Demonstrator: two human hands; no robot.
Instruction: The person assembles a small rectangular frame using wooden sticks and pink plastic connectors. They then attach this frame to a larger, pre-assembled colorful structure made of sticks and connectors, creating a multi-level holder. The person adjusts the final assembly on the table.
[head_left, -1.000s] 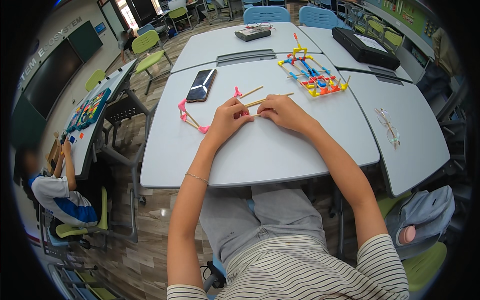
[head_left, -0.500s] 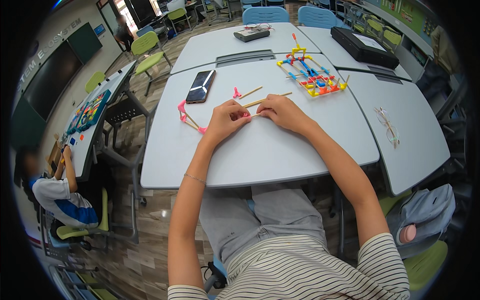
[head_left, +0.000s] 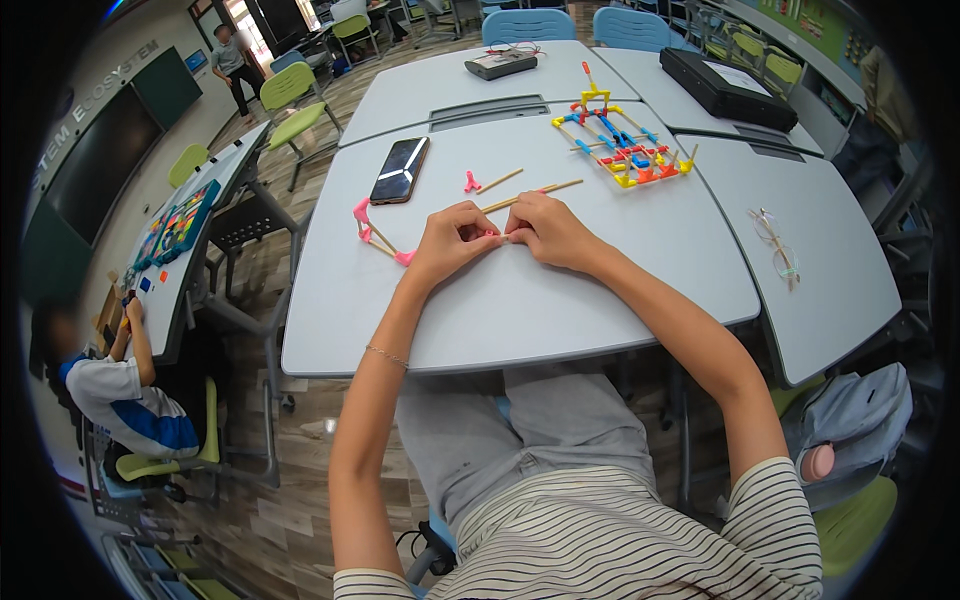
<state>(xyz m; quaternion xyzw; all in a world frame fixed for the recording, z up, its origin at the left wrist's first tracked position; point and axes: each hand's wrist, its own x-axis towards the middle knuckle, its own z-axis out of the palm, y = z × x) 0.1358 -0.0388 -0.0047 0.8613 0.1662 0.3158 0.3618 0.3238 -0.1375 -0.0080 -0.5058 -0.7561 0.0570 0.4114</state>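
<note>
My left hand [head_left: 455, 240] pinches a small pink connector [head_left: 490, 234], mostly hidden by the fingers. Right against it, my right hand [head_left: 553, 228] grips a thin wooden stick [head_left: 506, 238]; only a short bit shows between the fingertips. Whether the stick sits inside the connector is hidden. Just beyond the hands lie more wooden sticks [head_left: 500, 205], one with a bit of pink on it. A loose three-armed pink connector [head_left: 471, 181] rests farther off beside a short stick [head_left: 501, 180]. Left of my left hand is a joined piece of sticks and pink connectors [head_left: 404, 258].
A phone [head_left: 400, 170] lies at the left of the white table [head_left: 540, 320]. A coloured stick-and-connector model [head_left: 625, 150] stands far right. Behind are a grey device [head_left: 502, 66] and a black case [head_left: 725, 88]; glasses [head_left: 775, 247] lie right. A person [head_left: 130, 390] sits at another table.
My right hand has shifted slightly left, closer to my left hand, and less of the stick shows between them. In the far left background, a standing person has come into fuller view.
</note>
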